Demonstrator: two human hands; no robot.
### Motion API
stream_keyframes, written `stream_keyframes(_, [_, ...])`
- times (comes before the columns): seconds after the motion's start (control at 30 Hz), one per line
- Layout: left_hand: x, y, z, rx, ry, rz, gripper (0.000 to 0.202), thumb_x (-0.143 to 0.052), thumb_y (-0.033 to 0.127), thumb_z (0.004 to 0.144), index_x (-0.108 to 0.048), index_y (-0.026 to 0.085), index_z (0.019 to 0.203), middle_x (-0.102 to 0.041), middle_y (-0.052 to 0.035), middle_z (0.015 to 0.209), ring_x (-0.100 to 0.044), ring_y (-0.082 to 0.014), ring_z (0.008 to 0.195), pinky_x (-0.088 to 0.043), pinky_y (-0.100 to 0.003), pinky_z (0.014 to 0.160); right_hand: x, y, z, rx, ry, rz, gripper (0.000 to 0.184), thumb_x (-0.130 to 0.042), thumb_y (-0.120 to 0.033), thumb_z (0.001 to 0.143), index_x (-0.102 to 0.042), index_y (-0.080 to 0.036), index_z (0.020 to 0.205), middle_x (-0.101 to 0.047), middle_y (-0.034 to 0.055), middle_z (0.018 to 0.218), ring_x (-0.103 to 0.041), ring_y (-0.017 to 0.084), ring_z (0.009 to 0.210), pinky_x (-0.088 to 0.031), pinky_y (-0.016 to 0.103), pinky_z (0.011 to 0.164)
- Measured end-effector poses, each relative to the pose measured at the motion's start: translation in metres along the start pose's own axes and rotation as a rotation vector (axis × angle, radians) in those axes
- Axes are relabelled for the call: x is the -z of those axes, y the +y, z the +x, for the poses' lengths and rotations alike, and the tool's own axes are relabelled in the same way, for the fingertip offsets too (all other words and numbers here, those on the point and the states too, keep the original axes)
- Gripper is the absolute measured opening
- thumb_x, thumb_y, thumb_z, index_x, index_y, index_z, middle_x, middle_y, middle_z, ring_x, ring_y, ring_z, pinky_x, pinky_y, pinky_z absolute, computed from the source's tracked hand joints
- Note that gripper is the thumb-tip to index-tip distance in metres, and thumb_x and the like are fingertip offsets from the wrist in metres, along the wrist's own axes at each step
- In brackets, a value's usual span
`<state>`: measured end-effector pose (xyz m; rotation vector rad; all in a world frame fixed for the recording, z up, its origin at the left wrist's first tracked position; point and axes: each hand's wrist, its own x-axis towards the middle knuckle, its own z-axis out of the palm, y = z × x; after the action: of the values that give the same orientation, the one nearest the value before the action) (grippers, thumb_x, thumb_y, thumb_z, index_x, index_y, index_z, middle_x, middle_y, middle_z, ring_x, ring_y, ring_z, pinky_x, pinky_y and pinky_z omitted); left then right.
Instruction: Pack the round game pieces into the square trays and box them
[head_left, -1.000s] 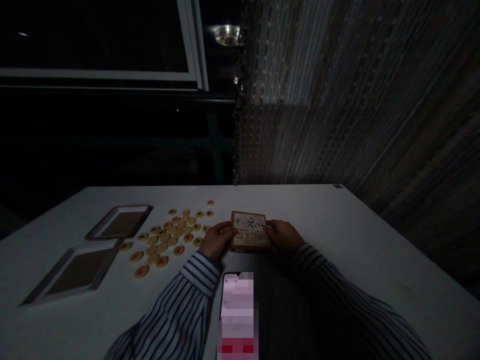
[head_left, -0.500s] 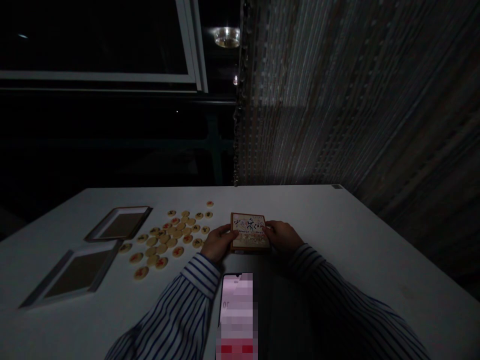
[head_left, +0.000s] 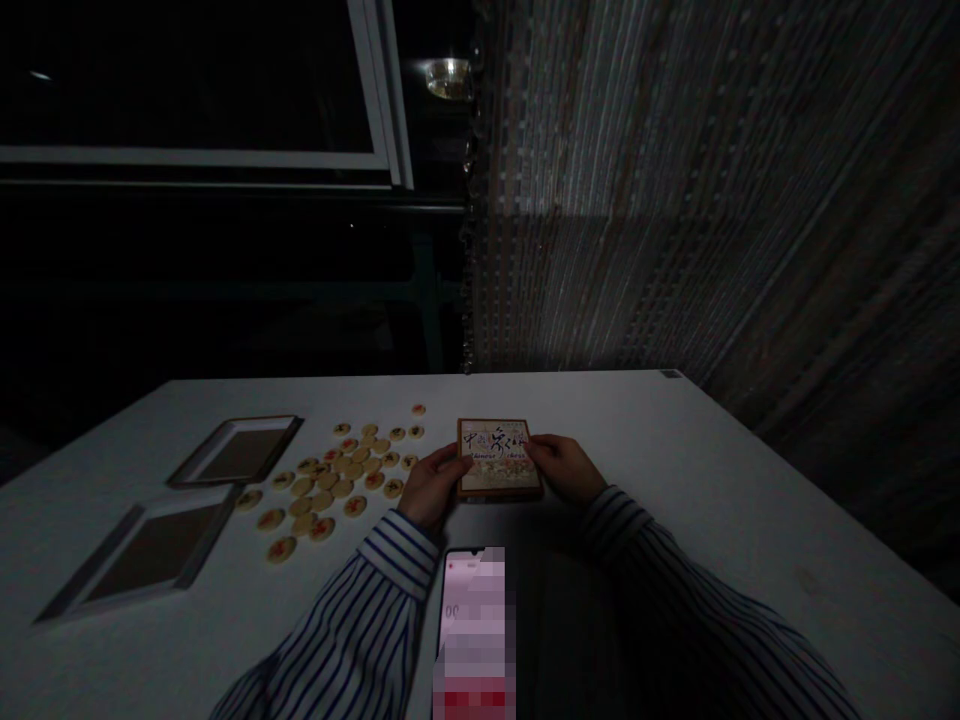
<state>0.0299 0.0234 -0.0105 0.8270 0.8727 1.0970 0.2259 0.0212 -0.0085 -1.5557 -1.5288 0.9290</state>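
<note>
Left hand: the left hand (head_left: pixel 431 487) is closed on the box's 9 o'clock edge, thumb on top.
Right hand: the right hand (head_left: pixel 568 468) pinches the 3 o'clock edge the same way.
Box: the "Chinese chess" box (head_left: pixel 497 472) is between both hands, printed face up; whether it touches the table cannot be told.
Phone: a lit phone (head_left: pixel 474 610) lies at 6 o'clock from the box, between the forearms, its screen mostly pixelated and its lower end cut off.
Discs: round chess pieces (head_left: pixel 341 489) spread at 9 o'clock, the nearest just beside the left hand; many characters are unreadable.
Trays: beyond them, a far tray (head_left: pixel 246 455) sits towards 9 o'clock and a near tray (head_left: pixel 150 552) towards 8, corners meeting or nearly so.
Table: the white table (head_left: pixel 720 550) is partly covered by striped sleeves (head_left: pixel 337 620), both cut off below.
Background: a strand curtain (head_left: pixel 637 200) hangs at 1 o'clock, a pale frame (head_left: pixel 262 157) stands at 11; the space behind is too dark to make out.
</note>
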Motion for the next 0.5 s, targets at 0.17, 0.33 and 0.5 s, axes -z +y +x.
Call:
stream_keyframes(0.17, [-0.002, 0.003, -0.003, 0.029, -0.022, -0.066, 0.039, -0.065, 0.017, 0.060, -0.057, 0.010, 0.097, -0.067, -0.0094, 0.083, -0.063, -0.0191, 0.075, -0.050, -0.031, 0.073, -0.004, 0.001, 0.002, -0.140, -0.158, 0.539, 0.029, -0.050, -0.033, 0.074, -0.060, -0.009, 0.086, -0.066, 0.0089, 0.079, -0.062, 0.017, 0.067, -0.049, 0.030, 0.066])
stream_keyframes(0.33, [-0.001, 0.005, -0.004, 0.084, -0.050, -0.091, 0.033, -0.062, 0.016, 0.062, -0.059, 0.009, 0.094, -0.067, -0.0106, 0.085, -0.063, -0.0190, 0.073, -0.051, -0.030, 0.067, -0.003, -0.008, -0.005, -0.165, -0.196, 0.721, 0.021, -0.051, -0.029, 0.073, -0.061, -0.010, 0.077, -0.066, 0.0083, 0.071, -0.062, 0.017, 0.064, -0.049, 0.028, 0.062])
stream_keyframes(0.5, [-0.002, 0.009, -0.006, 0.113, -0.019, -0.050, 0.032, -0.061, 0.016, 0.062, -0.059, 0.010, 0.093, -0.067, -0.0100, 0.084, -0.063, -0.0171, 0.068, -0.051, -0.024, 0.056, -0.003, -0.014, -0.008, -0.170, -0.207, 0.809, 0.018, -0.052, -0.023, 0.073, -0.060, -0.008, 0.078, -0.066, 0.0104, 0.073, -0.062, 0.017, 0.069, -0.049, 0.029, 0.068])
